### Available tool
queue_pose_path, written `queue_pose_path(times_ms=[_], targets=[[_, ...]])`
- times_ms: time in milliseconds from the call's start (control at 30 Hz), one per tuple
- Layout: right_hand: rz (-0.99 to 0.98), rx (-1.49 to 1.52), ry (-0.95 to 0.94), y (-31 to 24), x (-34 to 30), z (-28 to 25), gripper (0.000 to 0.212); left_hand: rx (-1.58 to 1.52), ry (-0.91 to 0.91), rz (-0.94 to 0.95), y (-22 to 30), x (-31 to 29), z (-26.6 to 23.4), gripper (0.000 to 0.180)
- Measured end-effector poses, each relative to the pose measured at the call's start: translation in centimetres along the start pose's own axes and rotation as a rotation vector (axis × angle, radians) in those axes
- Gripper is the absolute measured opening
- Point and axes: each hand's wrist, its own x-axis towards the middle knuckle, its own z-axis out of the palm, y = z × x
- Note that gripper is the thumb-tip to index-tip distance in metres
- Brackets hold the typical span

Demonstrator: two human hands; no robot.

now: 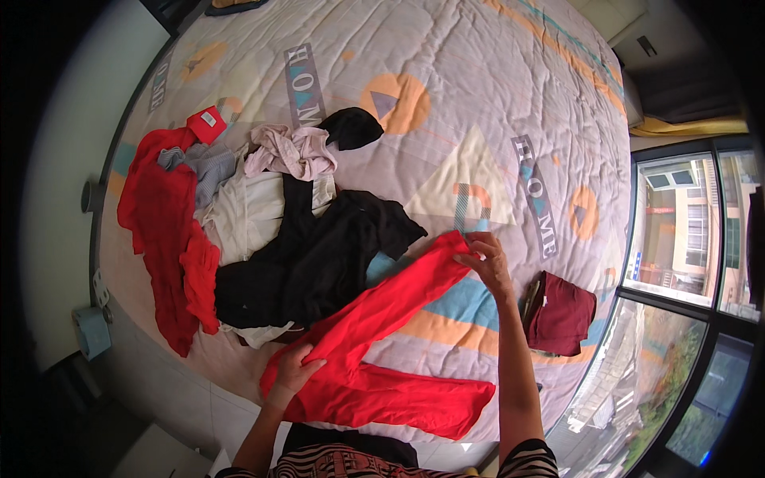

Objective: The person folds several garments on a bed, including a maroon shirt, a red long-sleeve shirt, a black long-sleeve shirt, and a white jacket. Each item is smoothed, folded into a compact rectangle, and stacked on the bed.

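Observation:
A pair of bright red trousers (347, 344) lies spread at the near edge of the bed, its two legs apart. My right hand (488, 263) pinches the hem of the upper leg, with the fingers closed on the cloth. At the waist end, my left hand (295, 371) grips the red fabric, partly hiding its fingertips. Just beyond the trousers is a crumpled black garment (327, 259), close to the upper leg. Right of my right forearm sits a folded dark red garment (562, 314).
Left of centre is a loose clothes pile: a long red garment (159, 203), a white garment (251, 215), a grey piece (212, 169), a pale pink piece (291, 151) and a small black item (353, 127). A patterned quilt (446, 48) covers the bed. Windows (669, 231) stand at right.

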Motion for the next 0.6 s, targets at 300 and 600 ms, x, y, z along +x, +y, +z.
queue_pose_path(times_ms=[300,600], targets=[[0.285,-0.097,-0.145,3.3,1.6,0.9,0.04,-0.079,0.408,-0.079,1.3,-2.0,-1.8,0.024],[0.391,0.315,-0.199,-3.0,6.3,-5.4,0.016,-0.015,0.119,-0.267,-6.1,-6.6,0.0,0.046]])
